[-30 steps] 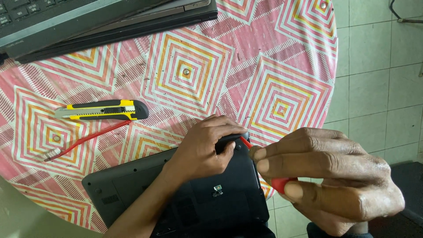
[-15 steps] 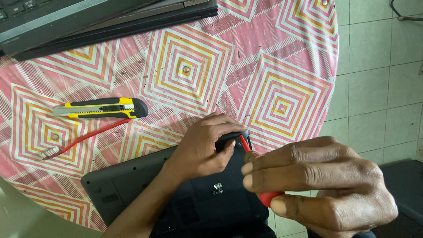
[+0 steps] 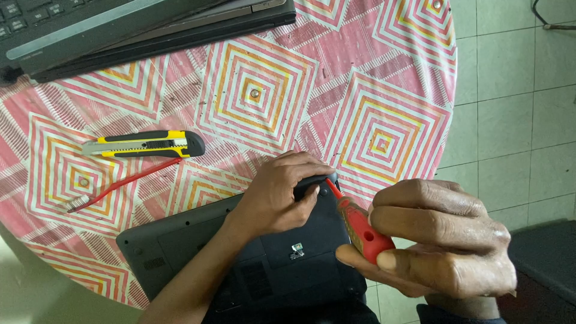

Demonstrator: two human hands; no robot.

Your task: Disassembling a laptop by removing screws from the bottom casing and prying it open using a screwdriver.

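Nearest the camera, the right hand [image 3: 444, 240] is clenching its fingers [image 3: 420, 201] around one red-handled screwdriver [image 3: 360, 228], gripping it firmly. The tool's long axis is running up and to the left, its tip meeting the far right corner of one upturned black plastic laptop base [image 3: 264, 264], which is lying at the near edge of the round counter [image 3: 372, 78] with its pink and orange diamond-patterned cloth. The left hand [image 3: 279, 195] is pressing down on that same corner, fingers curled over the edge, just left of the tip and closer to it. Farther left are lying one yellow-and-black utility knife [image 3: 144, 144] and one thin red probe-like tool [image 3: 120, 183]. At the far edge, one dark open laptop [image 3: 138, 24] is sitting.
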